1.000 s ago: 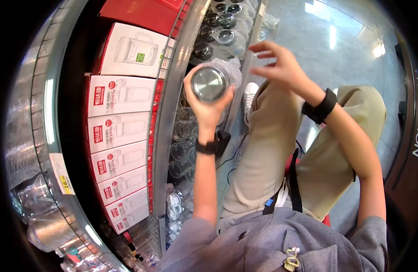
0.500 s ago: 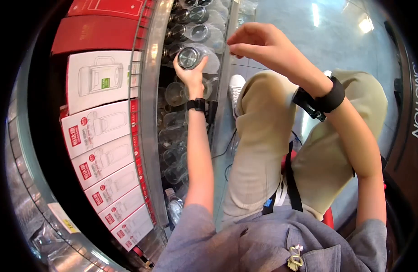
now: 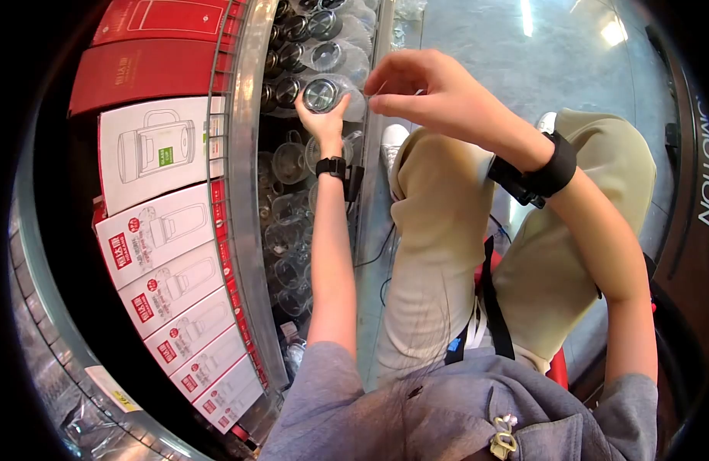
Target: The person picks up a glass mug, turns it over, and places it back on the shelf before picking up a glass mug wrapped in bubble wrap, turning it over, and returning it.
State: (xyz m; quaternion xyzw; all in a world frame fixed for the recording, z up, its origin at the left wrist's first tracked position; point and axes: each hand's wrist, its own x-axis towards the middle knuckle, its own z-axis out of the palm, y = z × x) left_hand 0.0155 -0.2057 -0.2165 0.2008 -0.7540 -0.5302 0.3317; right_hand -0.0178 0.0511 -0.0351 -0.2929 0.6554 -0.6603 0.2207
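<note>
My left hand (image 3: 322, 121) reaches into the lower shelf, its thumb and fingers around a glass bottle (image 3: 321, 95) with a shiny round lid. The bottle stands at the near end of a row of similar lidded bottles (image 3: 324, 25), some in clear wrap. My right hand (image 3: 424, 88) hovers to the right of that bottle, over the shelf edge and floor. Its fingers are loosely curled, the thumb apart from them, with nothing visible between them. Clear glass mugs (image 3: 290, 161) sit on the shelf just below my left hand.
White boxes with cup drawings (image 3: 156, 150) and red boxes (image 3: 143, 73) fill the upper shelf at left, behind a wire rail (image 3: 218, 77). A metal shelf edge (image 3: 251, 154) runs between levels. My bent knees (image 3: 439, 169) are at right, above the grey floor (image 3: 485, 38).
My right hand has moved slightly left and down, closer to the bottle. My left hand keeps its hold on the bottle. The camera view has shifted a little.
</note>
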